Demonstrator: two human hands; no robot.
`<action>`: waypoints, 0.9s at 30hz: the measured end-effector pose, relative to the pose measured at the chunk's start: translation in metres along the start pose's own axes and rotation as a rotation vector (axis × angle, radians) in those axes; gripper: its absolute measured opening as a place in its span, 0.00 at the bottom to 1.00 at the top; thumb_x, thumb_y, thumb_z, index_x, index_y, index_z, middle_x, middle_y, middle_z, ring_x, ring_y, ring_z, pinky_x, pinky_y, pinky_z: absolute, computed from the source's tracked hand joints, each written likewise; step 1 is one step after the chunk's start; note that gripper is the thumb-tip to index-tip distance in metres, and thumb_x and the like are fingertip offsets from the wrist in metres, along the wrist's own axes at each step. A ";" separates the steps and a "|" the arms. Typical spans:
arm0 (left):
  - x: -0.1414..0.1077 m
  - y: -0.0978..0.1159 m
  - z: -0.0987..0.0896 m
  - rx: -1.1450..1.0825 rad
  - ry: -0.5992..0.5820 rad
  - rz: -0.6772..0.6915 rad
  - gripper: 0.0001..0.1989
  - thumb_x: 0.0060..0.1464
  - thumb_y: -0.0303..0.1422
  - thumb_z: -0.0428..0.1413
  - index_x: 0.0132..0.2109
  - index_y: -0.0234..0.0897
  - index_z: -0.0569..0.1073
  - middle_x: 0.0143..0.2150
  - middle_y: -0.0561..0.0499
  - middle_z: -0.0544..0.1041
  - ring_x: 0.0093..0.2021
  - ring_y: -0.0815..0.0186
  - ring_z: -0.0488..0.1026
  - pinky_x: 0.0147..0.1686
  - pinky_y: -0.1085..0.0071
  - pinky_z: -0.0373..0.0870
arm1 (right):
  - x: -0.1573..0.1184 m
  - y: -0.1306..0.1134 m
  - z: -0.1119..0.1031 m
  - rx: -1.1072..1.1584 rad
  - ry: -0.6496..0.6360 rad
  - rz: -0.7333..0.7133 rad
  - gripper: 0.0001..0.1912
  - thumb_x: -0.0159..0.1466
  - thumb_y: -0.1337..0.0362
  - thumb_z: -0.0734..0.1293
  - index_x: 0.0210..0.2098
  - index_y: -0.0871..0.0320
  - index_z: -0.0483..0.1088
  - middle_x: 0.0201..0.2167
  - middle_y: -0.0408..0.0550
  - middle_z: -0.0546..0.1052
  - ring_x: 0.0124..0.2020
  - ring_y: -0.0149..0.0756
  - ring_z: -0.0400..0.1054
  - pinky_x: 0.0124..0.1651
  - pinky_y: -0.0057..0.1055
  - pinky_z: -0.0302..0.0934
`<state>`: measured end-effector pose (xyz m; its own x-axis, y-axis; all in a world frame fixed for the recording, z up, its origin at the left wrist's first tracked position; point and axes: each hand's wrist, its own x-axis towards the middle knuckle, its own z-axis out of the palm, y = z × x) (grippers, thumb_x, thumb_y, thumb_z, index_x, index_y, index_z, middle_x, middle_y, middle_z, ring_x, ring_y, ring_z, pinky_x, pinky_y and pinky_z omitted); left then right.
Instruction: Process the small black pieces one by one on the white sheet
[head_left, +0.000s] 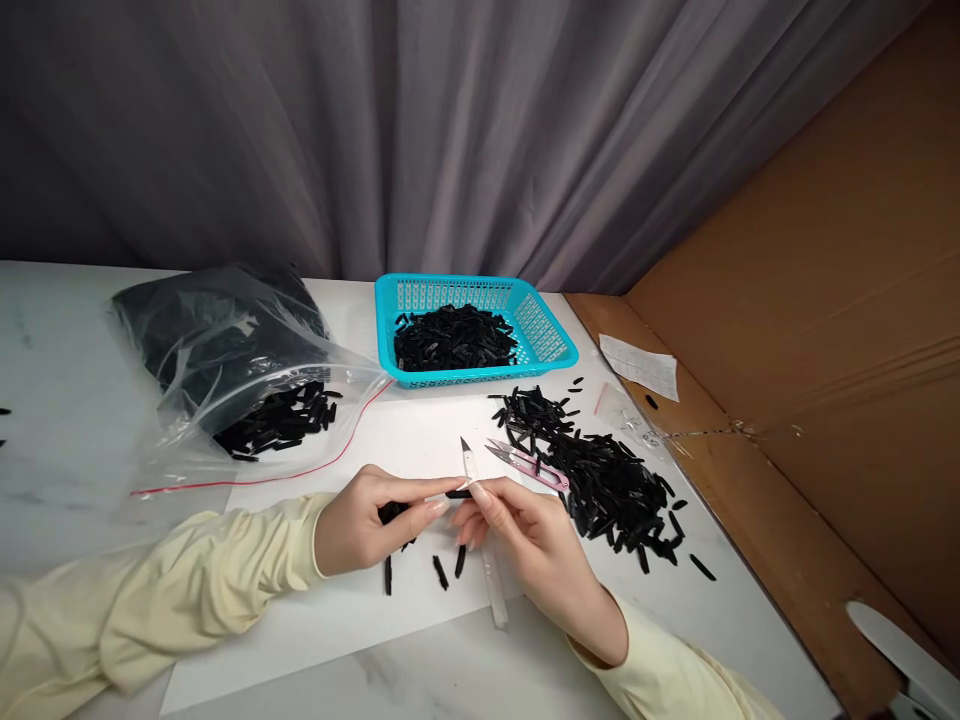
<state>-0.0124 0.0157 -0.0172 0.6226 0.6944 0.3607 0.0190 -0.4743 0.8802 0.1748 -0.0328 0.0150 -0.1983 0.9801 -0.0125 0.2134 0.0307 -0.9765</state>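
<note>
My left hand (379,520) and my right hand (521,515) meet above a white sheet of paper (300,620). Between their fingertips is a small black strip (457,493), both hands closed on it. A white-handled craft knife (470,465) with a dark pointed tip shows just beyond the right fingers; its handle passes behind that hand, so I cannot tell whether it is held or lying there. Several loose black strips (439,572) lie under and in front of my hands. Pink-handled thread snips (531,465) rest beside the right hand, against a heap of black strips (607,485).
A turquoise basket (480,379) holding many black strips stands at the back. On the left, a clear zip bag (180,455) lies with black strips inside. Toward the right are a small clear bag (630,425), a paper slip (637,367) and a cardboard wall (825,330).
</note>
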 end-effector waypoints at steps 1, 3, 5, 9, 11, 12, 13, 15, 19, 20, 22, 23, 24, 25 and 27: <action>0.000 0.000 0.000 0.004 -0.002 -0.006 0.17 0.59 0.29 0.49 0.52 0.27 0.73 0.12 0.60 0.57 0.14 0.75 0.46 0.12 0.79 0.47 | 0.000 0.000 0.000 0.018 -0.001 0.014 0.16 0.67 0.58 0.57 0.32 0.61 0.70 0.26 0.48 0.76 0.24 0.31 0.69 0.30 0.28 0.65; 0.000 0.000 0.000 0.025 0.003 -0.038 0.17 0.59 0.31 0.49 0.51 0.27 0.74 0.12 0.59 0.59 0.14 0.75 0.47 0.12 0.78 0.48 | 0.000 -0.001 0.001 0.055 -0.010 0.037 0.16 0.66 0.57 0.58 0.32 0.61 0.70 0.26 0.48 0.76 0.24 0.31 0.69 0.30 0.28 0.65; 0.000 0.000 0.000 0.049 0.011 -0.071 0.17 0.59 0.32 0.49 0.50 0.27 0.75 0.13 0.58 0.61 0.14 0.75 0.48 0.13 0.77 0.49 | 0.000 -0.001 0.002 0.086 -0.020 0.051 0.17 0.66 0.56 0.57 0.32 0.61 0.70 0.26 0.48 0.76 0.24 0.30 0.69 0.30 0.28 0.65; 0.000 0.000 0.000 0.061 0.016 -0.073 0.17 0.58 0.32 0.49 0.49 0.28 0.76 0.13 0.57 0.63 0.14 0.75 0.49 0.13 0.77 0.50 | 0.000 0.000 0.003 0.114 -0.026 0.067 0.17 0.66 0.55 0.58 0.32 0.61 0.70 0.26 0.48 0.76 0.24 0.30 0.69 0.30 0.29 0.66; 0.000 0.001 0.000 0.058 0.015 -0.077 0.17 0.58 0.31 0.49 0.49 0.28 0.76 0.13 0.57 0.62 0.14 0.75 0.48 0.13 0.77 0.50 | 0.000 0.000 0.003 0.139 -0.031 0.070 0.17 0.66 0.55 0.58 0.32 0.61 0.70 0.26 0.48 0.76 0.24 0.30 0.69 0.30 0.29 0.66; 0.000 0.002 0.000 0.056 0.015 -0.084 0.16 0.58 0.31 0.50 0.49 0.28 0.76 0.13 0.58 0.61 0.14 0.75 0.48 0.13 0.77 0.50 | 0.000 0.000 0.002 0.162 -0.035 0.072 0.16 0.66 0.55 0.59 0.32 0.61 0.70 0.26 0.48 0.76 0.24 0.30 0.69 0.30 0.29 0.66; 0.000 0.003 0.000 0.055 0.017 -0.095 0.16 0.58 0.30 0.50 0.49 0.28 0.75 0.13 0.58 0.60 0.14 0.75 0.48 0.13 0.77 0.49 | 0.000 -0.001 0.002 0.191 -0.040 0.075 0.16 0.65 0.55 0.59 0.33 0.61 0.70 0.26 0.48 0.76 0.24 0.30 0.69 0.30 0.29 0.66; 0.000 0.006 0.000 0.056 0.026 -0.117 0.16 0.57 0.30 0.51 0.49 0.29 0.76 0.13 0.58 0.59 0.15 0.74 0.47 0.14 0.76 0.50 | 0.000 -0.001 0.002 0.255 -0.052 0.088 0.15 0.65 0.56 0.61 0.34 0.61 0.70 0.27 0.48 0.76 0.25 0.30 0.69 0.30 0.29 0.66; 0.000 0.009 0.000 0.051 0.041 -0.129 0.16 0.56 0.30 0.51 0.49 0.29 0.76 0.14 0.57 0.61 0.15 0.74 0.48 0.14 0.76 0.51 | 0.001 -0.004 0.002 0.358 -0.070 0.106 0.13 0.64 0.57 0.62 0.37 0.62 0.70 0.29 0.49 0.77 0.26 0.31 0.70 0.30 0.28 0.66; 0.000 0.009 0.000 0.048 0.044 -0.128 0.16 0.56 0.29 0.51 0.49 0.29 0.76 0.14 0.57 0.61 0.15 0.74 0.48 0.14 0.76 0.51 | 0.001 -0.004 0.002 0.376 -0.079 0.108 0.13 0.64 0.57 0.62 0.37 0.62 0.70 0.29 0.49 0.77 0.26 0.31 0.70 0.30 0.28 0.66; 0.000 0.009 0.000 0.045 0.050 -0.121 0.16 0.56 0.29 0.51 0.49 0.29 0.76 0.13 0.58 0.60 0.15 0.74 0.48 0.14 0.76 0.50 | 0.002 -0.005 0.002 0.402 -0.094 0.117 0.14 0.64 0.57 0.62 0.37 0.62 0.71 0.30 0.49 0.77 0.26 0.30 0.71 0.30 0.28 0.66; 0.001 0.009 0.000 0.048 0.052 -0.118 0.16 0.56 0.29 0.51 0.50 0.29 0.75 0.13 0.58 0.59 0.15 0.74 0.47 0.14 0.77 0.50 | 0.002 -0.006 0.001 0.412 -0.099 0.125 0.14 0.64 0.57 0.62 0.37 0.62 0.71 0.30 0.49 0.77 0.26 0.30 0.71 0.30 0.28 0.66; 0.001 0.008 0.000 0.054 0.053 -0.115 0.16 0.56 0.29 0.51 0.50 0.29 0.75 0.13 0.59 0.59 0.15 0.75 0.47 0.14 0.77 0.50 | 0.002 -0.006 0.001 0.422 -0.102 0.133 0.14 0.64 0.57 0.62 0.37 0.62 0.71 0.30 0.50 0.78 0.26 0.31 0.71 0.30 0.29 0.66; 0.001 0.008 0.000 0.061 0.049 -0.107 0.16 0.57 0.29 0.51 0.50 0.29 0.75 0.13 0.59 0.58 0.15 0.75 0.47 0.14 0.77 0.50 | 0.003 -0.006 0.001 0.435 -0.103 0.140 0.14 0.63 0.57 0.63 0.38 0.62 0.71 0.31 0.50 0.78 0.27 0.31 0.71 0.30 0.29 0.66; 0.001 0.006 0.000 0.074 0.037 -0.079 0.17 0.57 0.28 0.50 0.50 0.28 0.75 0.13 0.59 0.59 0.15 0.75 0.47 0.14 0.77 0.50 | 0.004 -0.006 0.000 0.469 -0.105 0.150 0.13 0.63 0.57 0.64 0.39 0.61 0.71 0.32 0.51 0.78 0.28 0.32 0.72 0.30 0.29 0.67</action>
<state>-0.0120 0.0136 -0.0115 0.5879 0.7498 0.3037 0.1253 -0.4553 0.8815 0.1727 -0.0293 0.0204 -0.2985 0.9413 -0.1579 -0.2014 -0.2238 -0.9536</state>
